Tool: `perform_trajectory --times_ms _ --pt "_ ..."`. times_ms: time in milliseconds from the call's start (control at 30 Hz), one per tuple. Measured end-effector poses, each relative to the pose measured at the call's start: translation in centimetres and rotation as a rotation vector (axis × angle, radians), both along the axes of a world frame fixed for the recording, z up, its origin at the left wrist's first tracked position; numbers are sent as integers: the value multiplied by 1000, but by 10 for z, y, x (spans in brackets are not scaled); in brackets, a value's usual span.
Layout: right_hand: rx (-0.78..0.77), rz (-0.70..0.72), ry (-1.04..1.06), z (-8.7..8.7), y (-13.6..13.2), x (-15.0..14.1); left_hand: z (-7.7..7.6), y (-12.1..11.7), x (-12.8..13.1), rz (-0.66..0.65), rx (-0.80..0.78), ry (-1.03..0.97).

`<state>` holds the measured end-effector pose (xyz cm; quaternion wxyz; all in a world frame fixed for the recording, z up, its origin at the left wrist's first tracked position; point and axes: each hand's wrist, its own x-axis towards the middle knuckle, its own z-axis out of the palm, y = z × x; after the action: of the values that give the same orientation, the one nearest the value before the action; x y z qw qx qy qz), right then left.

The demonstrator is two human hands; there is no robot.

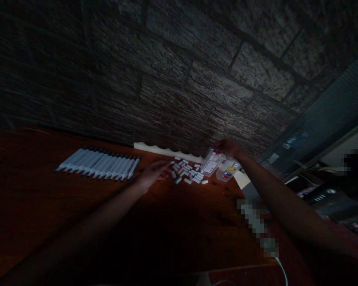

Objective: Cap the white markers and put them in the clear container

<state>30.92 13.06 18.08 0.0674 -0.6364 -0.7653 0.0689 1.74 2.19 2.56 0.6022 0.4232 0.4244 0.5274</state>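
Note:
Marker caps [188, 171], white with coloured ends, lie in a loose pile on the brown table. At the pile's left edge, my left hand [155, 173] pinches a white marker cap [172, 163] at its fingertips. My right hand [229, 148] is over the top of a clear plastic box [210, 165], fingers closed on a small marker cap [214, 151] that shows only partly. A second clear box [227, 170] with a yellow and blue label stands just right of it. Left of my left hand, several white markers [100, 163] with dark ends lie side by side in a row.
A pale wavy-edged strip [167, 152] runs along the back of the table [167, 222], against the stone block wall [173, 91]. A blurred power strip [258, 226] with a white cable lies at the right edge. The scene is dim.

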Motion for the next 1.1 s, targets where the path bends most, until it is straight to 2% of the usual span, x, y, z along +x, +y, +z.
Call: perform_trajectory --times_ms 267,633,833,1100 --pt "3 43 -231 24 -3 11 3 -2 1 6 2 -8" --pt "3 98 -410 15 -1 8 3 -2 0 -6 7 10" --pt "-17 134 -373 17 -2 7 1 0 0 -8 -7 -6" --pt "-76 131 -129 14 -1 9 4 -2 1 -9 3 7"
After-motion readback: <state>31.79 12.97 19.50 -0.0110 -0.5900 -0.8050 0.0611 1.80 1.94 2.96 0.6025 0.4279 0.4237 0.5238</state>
